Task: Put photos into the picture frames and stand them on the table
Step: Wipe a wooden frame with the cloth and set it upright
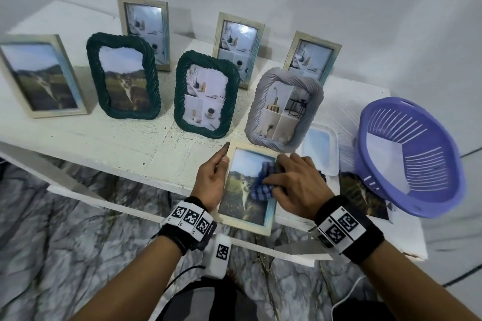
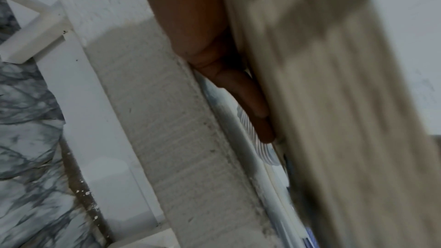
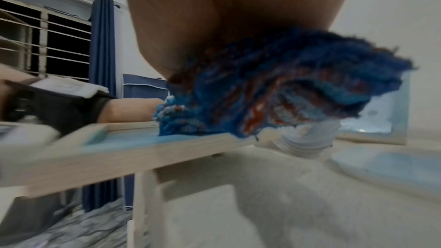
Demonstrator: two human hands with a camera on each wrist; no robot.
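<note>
One pale wooden frame (image 1: 243,206) with a cat photo sits raised over the table's (image 1: 104,143) near edge. The left hand (image 1: 211,180) grips its left rail. The right hand (image 1: 294,185) holds a bunched blue checked cloth (image 1: 260,187) against its glass. Just right lie one flat white frame (image 1: 318,148), one loose photo (image 1: 357,195) and one purple basket (image 1: 422,164). Beyond stand seven filled frames: a front row (image 1: 206,94) of four and a back row (image 1: 238,47) of three.

Before me the white table (image 1: 78,135) carried seven filled frames (image 1: 207,94) standing in two rows toward its back edge. A purple basket (image 1: 409,154) sat at its right edge, a loose photo (image 1: 357,195) and a flat white frame (image 1: 319,146) beside it.
</note>
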